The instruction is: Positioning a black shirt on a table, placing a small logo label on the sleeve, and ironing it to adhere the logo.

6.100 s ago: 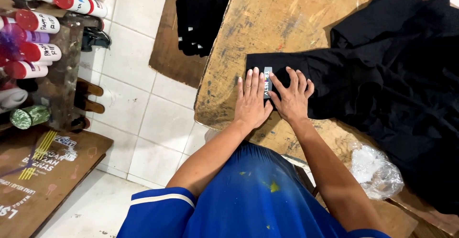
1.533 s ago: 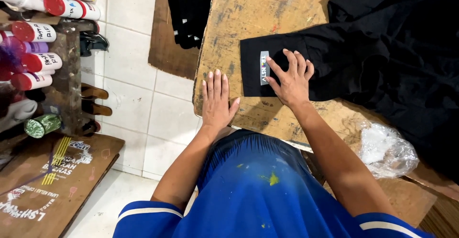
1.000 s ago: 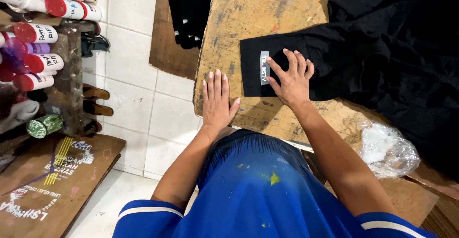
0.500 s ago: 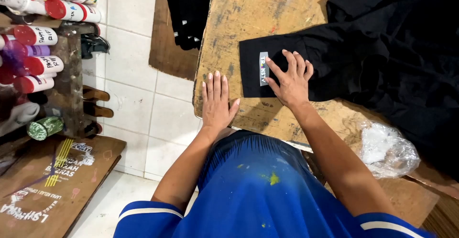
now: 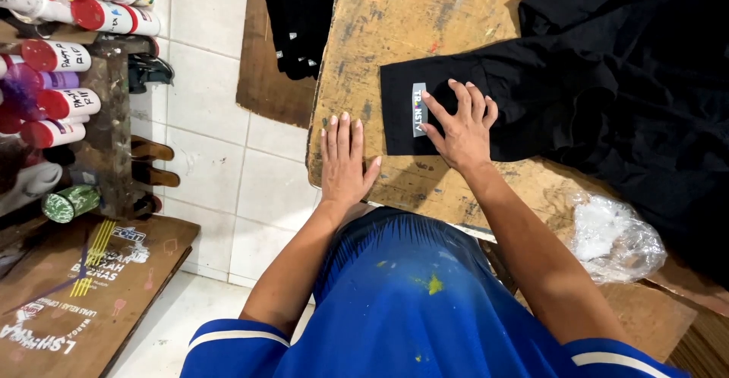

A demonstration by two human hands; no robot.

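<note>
**Black sleeve pressed flat on worn table**

Right hand (image 5: 459, 123) open, fingers spread, palm down on black garment (image 5: 531, 97), beside a small pale printed label (image 5: 418, 109). Left hand (image 5: 345, 161) open, flat on bare wooden table (image 5: 395, 21), holding nothing. Cloth looks soft, light, limp; best pinched at the sleeve's cuff edge. Fabric weight probably thin, hard to tell. Crumpled plastic bag (image 5: 615, 234) nearby.

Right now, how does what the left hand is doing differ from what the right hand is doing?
The left hand lies flat on the bare wooden table, near its edge; the right hand presses on the black garment beside its small grey label. The left hand's fingers are close together; the right hand's are spread. Both are palm down, holding nothing.
</note>
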